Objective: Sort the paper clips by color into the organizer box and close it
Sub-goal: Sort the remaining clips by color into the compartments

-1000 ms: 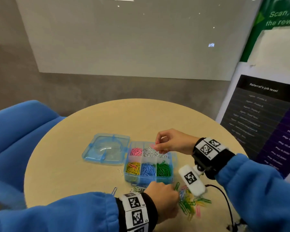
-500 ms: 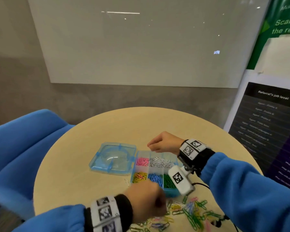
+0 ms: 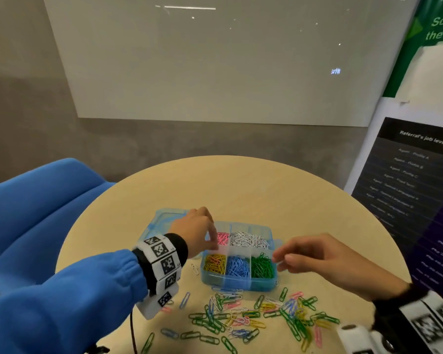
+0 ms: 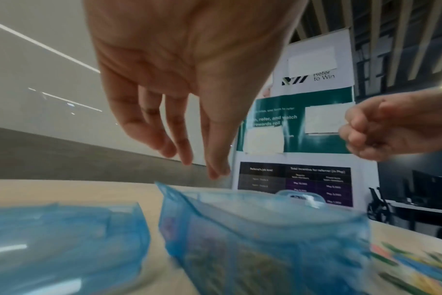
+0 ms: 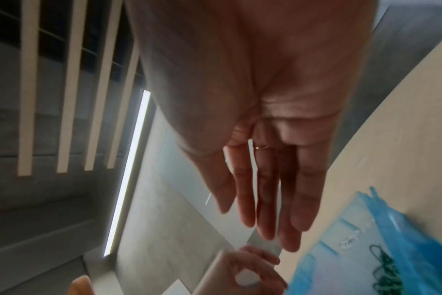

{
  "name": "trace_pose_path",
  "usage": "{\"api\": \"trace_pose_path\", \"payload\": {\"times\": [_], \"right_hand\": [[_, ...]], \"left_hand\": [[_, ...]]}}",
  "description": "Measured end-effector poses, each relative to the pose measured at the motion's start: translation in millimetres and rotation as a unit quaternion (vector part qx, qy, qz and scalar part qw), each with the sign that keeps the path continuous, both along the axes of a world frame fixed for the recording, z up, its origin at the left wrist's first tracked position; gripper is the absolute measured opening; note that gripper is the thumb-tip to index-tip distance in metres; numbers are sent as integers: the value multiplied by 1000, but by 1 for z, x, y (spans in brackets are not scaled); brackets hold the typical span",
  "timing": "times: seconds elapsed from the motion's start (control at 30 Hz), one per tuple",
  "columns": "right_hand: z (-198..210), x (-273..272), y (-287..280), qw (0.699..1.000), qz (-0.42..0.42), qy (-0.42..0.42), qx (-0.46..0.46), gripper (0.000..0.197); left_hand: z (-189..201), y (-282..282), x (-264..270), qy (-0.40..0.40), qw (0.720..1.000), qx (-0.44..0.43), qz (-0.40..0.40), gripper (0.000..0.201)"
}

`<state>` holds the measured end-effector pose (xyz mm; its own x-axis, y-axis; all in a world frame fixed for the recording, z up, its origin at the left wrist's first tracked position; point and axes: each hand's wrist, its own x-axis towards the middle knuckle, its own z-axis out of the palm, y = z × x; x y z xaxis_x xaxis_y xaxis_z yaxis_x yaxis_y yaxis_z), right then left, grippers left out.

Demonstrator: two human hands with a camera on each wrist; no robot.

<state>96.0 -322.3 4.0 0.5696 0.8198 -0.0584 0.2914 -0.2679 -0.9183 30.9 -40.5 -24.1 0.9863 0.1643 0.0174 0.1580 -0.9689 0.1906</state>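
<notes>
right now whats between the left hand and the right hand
In the head view, the open organizer box lies between the left hand and right hand: its white and green clip compartments fill the gap.

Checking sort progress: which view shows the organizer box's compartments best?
The head view: the organizer box lies open from above, each colour's compartment distinct. The left wrist view shows only its blurred blue side wall; the right wrist view shows one blurred corner with green clips.
</notes>
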Motion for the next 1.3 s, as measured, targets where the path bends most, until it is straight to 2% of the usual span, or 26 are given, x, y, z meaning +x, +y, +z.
{"api": "trace_pose_path", "payload": {"times": [0.1, 0.23, 0.3, 0.37, 0.43, 0.6, 0.67, 0.77, 0.97, 1.03, 1.17, 1.3], "right_hand": [[-5, -11, -16, 1000, -19, -2, 11, 24], [-15, -19, -32, 999, -36, -17, 3, 23], [-17, -22, -40, 999, -30, -15, 4, 29], [-19, -21, -48, 999, -31, -14, 12, 40], [-21, -21, -54, 999, -47, -7, 13, 33], [-29, -18, -58, 998, -63, -8, -20, 26], [-33, -12, -56, 996, -67, -33, -47, 14], [-40, 3, -48, 986, -59, -108, -111, 12], [-50, 42, -28, 940, -17, -245, -237, 11], [-52, 47, -22, 931, 9, -251, -266, 7], [-55, 45, -13, 924, 46, -258, -280, 12], [-60, 48, -9, 915, 85, -272, -287, 8]], "left_hand": [[-11, -9, 1, 44, 998, 53, -11, 18], [-17, -14, 9, 65, 993, 93, -10, 22], [-16, -14, 11, 59, 994, 89, -11, 22], [-12, -12, 12, 44, 997, 68, -10, 14], [-6, -8, 12, 36, 997, 62, -11, 9], [13, 0, 17, 37, 999, 13, 6, 14], [16, 2, 20, 50, 998, -28, 0, 15], [16, 4, 22, 85, 993, -83, -11, 10], [11, 3, 17, 116, 991, -65, -16, 8], [12, 2, 16, 113, 992, -58, -15, 8], [20, 5, 18, 81, 995, -57, -11, 11], [22, 13, 28, 34, 998, -31, 43, 17]]}}
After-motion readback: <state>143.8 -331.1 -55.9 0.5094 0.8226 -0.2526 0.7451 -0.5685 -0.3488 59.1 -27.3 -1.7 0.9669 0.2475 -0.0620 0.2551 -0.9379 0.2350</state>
